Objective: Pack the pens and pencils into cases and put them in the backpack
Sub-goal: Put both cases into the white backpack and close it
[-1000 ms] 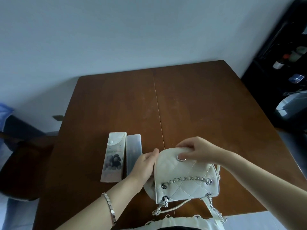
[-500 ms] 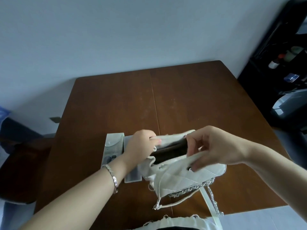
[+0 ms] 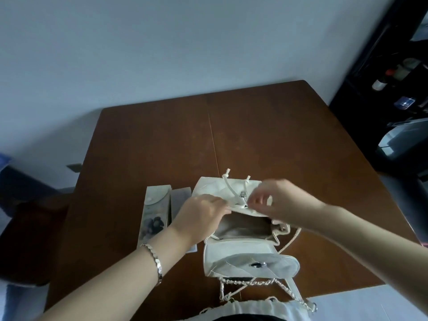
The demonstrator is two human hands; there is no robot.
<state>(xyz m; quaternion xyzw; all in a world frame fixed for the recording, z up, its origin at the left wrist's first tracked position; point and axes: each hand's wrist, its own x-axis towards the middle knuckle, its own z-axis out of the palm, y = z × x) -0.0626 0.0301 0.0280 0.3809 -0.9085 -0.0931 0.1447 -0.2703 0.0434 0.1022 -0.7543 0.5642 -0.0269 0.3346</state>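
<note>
A small white quilted backpack (image 3: pixel 240 256) lies on the brown table (image 3: pixel 162 144) near the front edge, its mouth open and the beige lining showing. Its flap hangs toward me with a metal snap on it. My left hand (image 3: pixel 201 216) grips the left rim of the opening. My right hand (image 3: pixel 275 200) pinches the far rim by the drawstring and its toggle. Two pencil cases lie side by side to the left: a pale one with a fruit print (image 3: pixel 154 214) and a translucent grey one (image 3: pixel 181 195), partly hidden under my left hand and wrist.
A dark chair (image 3: pixel 30 230) stands at the table's left side. Black shelves with bottles (image 3: pixel 393 72) stand at the right. A silver chain strap (image 3: pixel 250 282) trails from the backpack toward the table's front edge.
The backpack's flap has been folded down toward me and the mouth now gapes wide. Both hands have shifted to the rim of the opening.
</note>
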